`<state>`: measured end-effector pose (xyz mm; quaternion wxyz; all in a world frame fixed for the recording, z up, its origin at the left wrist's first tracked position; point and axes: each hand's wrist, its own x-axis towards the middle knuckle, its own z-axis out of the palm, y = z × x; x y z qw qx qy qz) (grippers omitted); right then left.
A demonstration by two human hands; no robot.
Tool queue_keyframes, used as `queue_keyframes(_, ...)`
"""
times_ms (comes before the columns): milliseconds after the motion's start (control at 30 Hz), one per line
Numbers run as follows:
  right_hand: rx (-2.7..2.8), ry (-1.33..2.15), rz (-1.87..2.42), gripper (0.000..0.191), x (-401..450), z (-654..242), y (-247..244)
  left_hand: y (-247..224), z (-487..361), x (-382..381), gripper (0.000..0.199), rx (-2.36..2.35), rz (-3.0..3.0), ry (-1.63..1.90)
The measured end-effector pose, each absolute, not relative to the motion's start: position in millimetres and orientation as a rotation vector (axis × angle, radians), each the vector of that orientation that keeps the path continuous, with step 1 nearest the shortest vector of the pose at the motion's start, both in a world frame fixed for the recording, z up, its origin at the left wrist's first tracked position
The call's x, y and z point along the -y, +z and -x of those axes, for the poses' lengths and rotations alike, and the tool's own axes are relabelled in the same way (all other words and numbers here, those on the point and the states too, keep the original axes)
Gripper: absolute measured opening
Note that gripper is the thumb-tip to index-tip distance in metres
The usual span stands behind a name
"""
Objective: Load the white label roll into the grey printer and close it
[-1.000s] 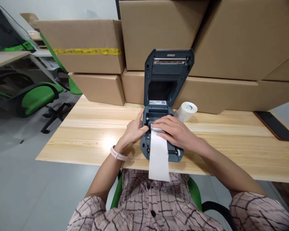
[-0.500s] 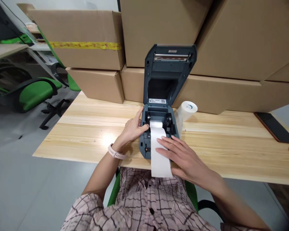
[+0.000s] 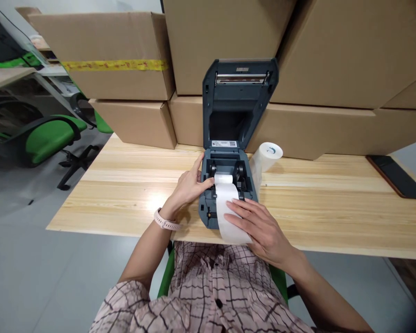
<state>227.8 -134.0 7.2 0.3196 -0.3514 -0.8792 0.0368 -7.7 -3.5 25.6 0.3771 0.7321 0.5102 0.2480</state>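
A dark grey label printer (image 3: 241, 102) stands at the table's front with its lid raised. Inside sits a small white label roll (image 3: 223, 178), from which a paper strip (image 3: 226, 208) runs out over the front edge. My left hand (image 3: 188, 187) grips the printer's left wall, thumb inside by the roll and index finger along the outside. With fingers laid over the strip and the thumb hidden under it, my right hand (image 3: 263, 229) holds the strip at the printer's front right, where it curls.
A larger white roll (image 3: 270, 152) with a loose tail stands right of the printer. Cardboard boxes (image 3: 107, 46) are stacked behind it. A dark phone (image 3: 397, 176) lies at the far right of the wooden table (image 3: 319, 203). Green chairs (image 3: 50, 138) stand at the left.
The strip's lower end has moved up and now curls toward my right hand, which has closed further on it. My left hand stays on the printer; the view has shifted slightly.
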Motion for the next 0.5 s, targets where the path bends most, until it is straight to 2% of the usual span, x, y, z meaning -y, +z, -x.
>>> queue_keyframes(500, 2.282, 0.086, 0.890, 0.043, 133.3, -227.9, 4.5, 23.7, 9.4, 4.1, 0.091, -1.289, -1.867, 0.660)
